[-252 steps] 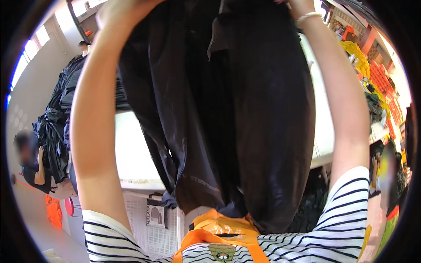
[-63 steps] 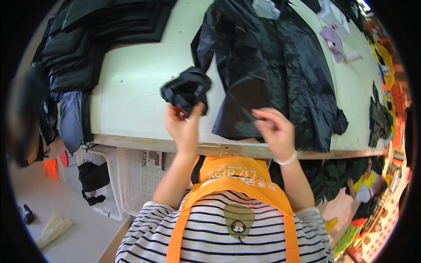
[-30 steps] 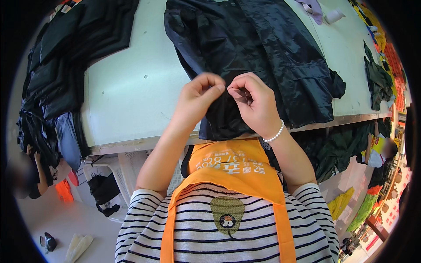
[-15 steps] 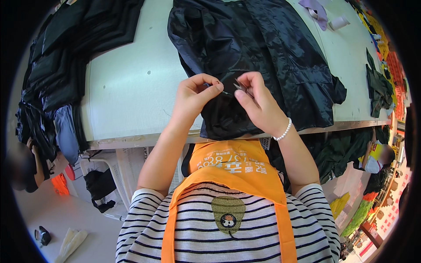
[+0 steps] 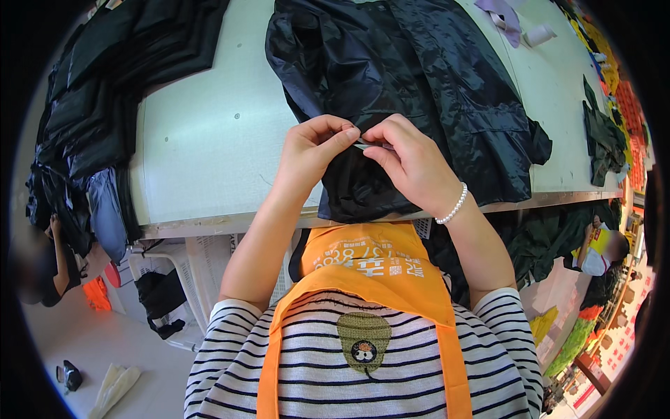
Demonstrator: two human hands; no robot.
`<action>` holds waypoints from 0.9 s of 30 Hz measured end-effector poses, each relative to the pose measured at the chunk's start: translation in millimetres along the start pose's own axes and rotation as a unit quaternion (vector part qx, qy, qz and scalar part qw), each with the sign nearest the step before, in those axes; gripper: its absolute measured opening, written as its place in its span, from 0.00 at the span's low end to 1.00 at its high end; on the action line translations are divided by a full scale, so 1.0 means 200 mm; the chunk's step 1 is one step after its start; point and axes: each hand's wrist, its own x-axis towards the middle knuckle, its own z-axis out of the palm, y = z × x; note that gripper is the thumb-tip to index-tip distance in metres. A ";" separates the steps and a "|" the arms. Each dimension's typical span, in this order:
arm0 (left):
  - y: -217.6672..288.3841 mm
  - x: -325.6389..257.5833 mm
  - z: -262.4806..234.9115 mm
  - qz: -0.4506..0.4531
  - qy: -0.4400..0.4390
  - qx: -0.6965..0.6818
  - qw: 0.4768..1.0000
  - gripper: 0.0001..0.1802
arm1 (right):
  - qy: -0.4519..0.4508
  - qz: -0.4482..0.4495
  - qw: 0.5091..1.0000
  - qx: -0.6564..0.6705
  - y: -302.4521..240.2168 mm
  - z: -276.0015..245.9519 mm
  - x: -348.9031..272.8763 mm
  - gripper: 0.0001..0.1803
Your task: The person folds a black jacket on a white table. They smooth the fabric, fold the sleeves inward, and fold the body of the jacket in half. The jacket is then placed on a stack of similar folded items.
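Tabletop (image 5: 202, 157), cropped jacket (image 5: 481, 146); left fingers (image 5: 339, 141) pinched, contents unclear; right fingers (image 5: 385, 159) round obscured sliver (image 5: 361, 146)

At centre, one bare left hand (image 5: 310, 151), one bare right hand (image 5: 415, 164), one slim metallic tool (image 5: 361, 145); upper centre, one shiny black jacket (image 5: 412, 77); upper right, one white cylindrical spool (image 5: 539, 35); lower centre, one orange cloth apron (image 5: 377, 283).

Dark jacket (image 5: 450, 91) partly beyond top edge
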 end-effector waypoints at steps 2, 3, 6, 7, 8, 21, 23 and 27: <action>0.00 0.00 0.00 -0.007 -0.003 -0.005 1.000 0.06 | 0.000 -0.004 1.000 0.001 0.00 0.00 0.00 0.08; 0.00 0.00 0.00 -0.010 -0.005 -0.005 1.000 0.06 | -0.001 -0.005 1.000 0.001 0.01 0.01 0.00 0.08; -0.01 0.00 0.00 -0.017 -0.003 -0.005 1.000 0.06 | -0.006 -0.002 1.000 0.000 0.02 0.01 0.00 0.07; -0.01 0.00 0.00 -0.018 -0.001 -0.002 1.000 0.06 | -0.006 -0.004 1.000 -0.001 0.02 0.01 0.01 0.07; -0.01 0.00 0.00 -0.019 0.001 0.000 1.000 0.06 | -0.007 -0.007 1.000 -0.003 0.03 0.01 0.01 0.07; -0.10 -0.13 -0.09 0.169 0.158 0.173 0.957 0.06 | -0.072 0.122 0.988 0.056 0.15 0.08 0.03 0.14; -0.10 -0.31 -0.21 0.095 0.149 0.265 0.948 0.05 | -0.018 0.132 0.976 0.173 0.31 0.03 -0.04 0.09; -0.37 -0.75 -0.41 -0.266 0.013 0.530 0.805 0.12 | 0.057 0.331 0.869 0.363 0.61 -0.09 -0.18 0.08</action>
